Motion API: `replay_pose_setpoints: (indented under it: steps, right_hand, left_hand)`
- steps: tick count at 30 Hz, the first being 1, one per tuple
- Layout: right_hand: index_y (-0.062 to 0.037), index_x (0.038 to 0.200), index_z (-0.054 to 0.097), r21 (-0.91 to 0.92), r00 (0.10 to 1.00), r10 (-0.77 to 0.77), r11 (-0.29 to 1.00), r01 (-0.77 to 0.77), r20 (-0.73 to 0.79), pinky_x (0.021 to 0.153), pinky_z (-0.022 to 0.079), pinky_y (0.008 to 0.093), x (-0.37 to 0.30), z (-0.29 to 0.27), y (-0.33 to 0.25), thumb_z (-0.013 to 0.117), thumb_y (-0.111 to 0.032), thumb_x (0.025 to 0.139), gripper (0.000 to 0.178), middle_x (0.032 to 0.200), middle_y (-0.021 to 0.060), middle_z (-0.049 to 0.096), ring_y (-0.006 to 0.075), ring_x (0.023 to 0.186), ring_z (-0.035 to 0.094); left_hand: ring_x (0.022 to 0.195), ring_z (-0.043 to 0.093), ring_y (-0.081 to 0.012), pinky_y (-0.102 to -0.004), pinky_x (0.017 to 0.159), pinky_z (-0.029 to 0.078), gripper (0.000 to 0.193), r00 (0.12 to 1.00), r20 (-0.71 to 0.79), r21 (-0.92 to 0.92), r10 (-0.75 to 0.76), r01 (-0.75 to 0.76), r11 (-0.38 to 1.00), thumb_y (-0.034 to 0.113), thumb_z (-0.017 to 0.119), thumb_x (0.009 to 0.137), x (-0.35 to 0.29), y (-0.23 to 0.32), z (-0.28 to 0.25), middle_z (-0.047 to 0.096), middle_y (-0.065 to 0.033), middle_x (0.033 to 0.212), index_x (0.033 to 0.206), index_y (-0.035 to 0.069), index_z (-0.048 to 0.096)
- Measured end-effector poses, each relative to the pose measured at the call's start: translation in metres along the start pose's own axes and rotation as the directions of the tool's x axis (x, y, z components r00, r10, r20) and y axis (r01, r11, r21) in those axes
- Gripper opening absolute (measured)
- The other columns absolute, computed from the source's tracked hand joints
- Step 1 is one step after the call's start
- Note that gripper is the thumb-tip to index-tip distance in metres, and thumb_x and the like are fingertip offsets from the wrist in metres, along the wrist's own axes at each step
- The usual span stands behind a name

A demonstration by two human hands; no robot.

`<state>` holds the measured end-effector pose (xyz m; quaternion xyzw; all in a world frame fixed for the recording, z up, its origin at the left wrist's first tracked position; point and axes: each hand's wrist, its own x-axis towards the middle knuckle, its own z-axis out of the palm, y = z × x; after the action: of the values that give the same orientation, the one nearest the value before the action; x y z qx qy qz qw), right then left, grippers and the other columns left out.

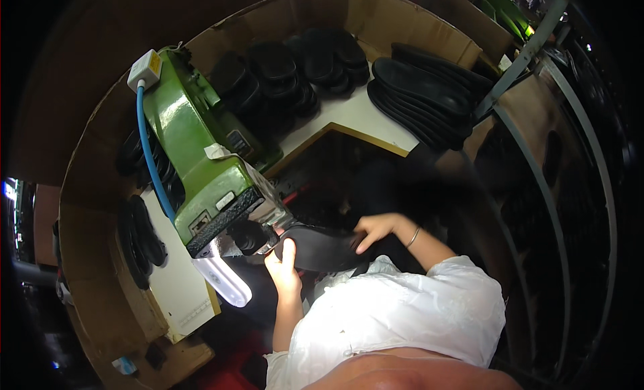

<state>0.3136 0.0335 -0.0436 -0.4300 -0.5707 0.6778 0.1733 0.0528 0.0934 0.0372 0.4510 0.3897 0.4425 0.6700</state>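
A black shoe insole (325, 249) lies lengthwise between my two hands, close under the head of a green industrial machine (201, 142) that looks like a sewing machine. My left hand (285, 261) grips the insole's left end, thumb on top, right beside the dark round part of the machine head. At the other end, my right hand (377, 230) holds the edge with bent fingers. The machine's working point is hidden behind its head. A white curved lamp-like piece (225, 281) hangs at the front of the machine.
Black insole stacks (422, 98) stand on the white tabletop (376, 135), with more piles (272, 71) behind the machine and loose pieces (144, 232) to its left. A cardboard wall (416, 24) rings the table. A blue cable (147, 148) runs along the machine; metal rack bars (543, 155) rise at right.
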Motion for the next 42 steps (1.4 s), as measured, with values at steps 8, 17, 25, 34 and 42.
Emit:
replay_pose_setpoints:
  steps: [8,17,25,34,42]
  right_hand:
    - [0.0014,0.114,0.052,0.388,0.611,-0.134,0.662,0.641,-0.780,0.078,0.048,0.0284,-0.030,-0.066,-0.082,0.069,-0.003,0.071,0.047,0.096,0.0072,0.061,0.0167,0.086,0.060]
    - [-0.0057,0.094,0.057,0.586,0.591,-0.060,0.084,0.806,-0.804,0.074,0.047,0.0265,0.051,-0.022,-0.127,0.049,-0.017,0.087,0.015,0.088,0.0038,0.061,0.0150,0.080,0.059]
    - [-0.0041,0.102,0.050,0.416,0.430,-0.007,0.242,0.877,-0.903,0.077,0.040,0.0210,0.072,0.071,-0.118,0.050,-0.020,0.090,0.020,0.091,0.0004,0.055,0.0076,0.085,0.051]
    - [-0.0021,0.118,0.042,0.151,0.661,-0.425,0.761,0.631,-0.618,0.089,0.038,0.0257,0.067,0.070,-0.129,0.050,-0.018,0.090,0.033,0.104,0.0053,0.051,0.0112,0.099,0.048]
    - [0.0024,0.123,0.040,-0.158,0.764,-0.503,0.861,0.484,-0.404,0.086,0.044,0.0313,0.068,0.039,-0.158,0.067,-0.021,0.078,0.058,0.104,0.0153,0.061,0.0192,0.095,0.059]
  left_hand:
    - [0.079,0.058,-0.0122,-0.0247,0.076,0.044,0.024,0.995,-0.075,0.004,-0.070,0.070,0.998,0.013,0.055,0.088,-0.011,0.003,-0.006,0.064,-0.0084,0.089,0.099,-0.007,0.061]
    - [0.088,0.060,-0.0197,-0.0292,0.080,0.046,0.030,0.979,-0.200,-0.076,0.046,-0.063,0.995,0.016,0.049,0.089,-0.034,-0.001,-0.060,0.061,-0.0147,0.101,0.106,-0.007,0.054]
    - [0.088,0.060,-0.0204,-0.0323,0.073,0.051,0.022,0.912,-0.410,-0.110,-0.030,-0.017,0.994,0.018,0.047,0.087,-0.031,-0.013,-0.131,0.060,-0.0105,0.097,0.102,0.002,0.053]
    - [0.074,0.057,-0.0136,-0.0252,0.062,0.045,0.024,0.893,-0.225,0.284,-0.389,0.442,0.851,0.005,0.045,0.081,-0.027,-0.090,-0.149,0.058,-0.0050,0.085,0.102,0.008,0.056]
    - [0.087,0.059,-0.0194,-0.0307,0.078,0.046,0.031,0.991,0.006,0.349,0.132,-0.126,0.929,0.007,0.070,0.072,-0.022,-0.012,0.001,0.063,-0.0133,0.090,0.097,-0.007,0.060]
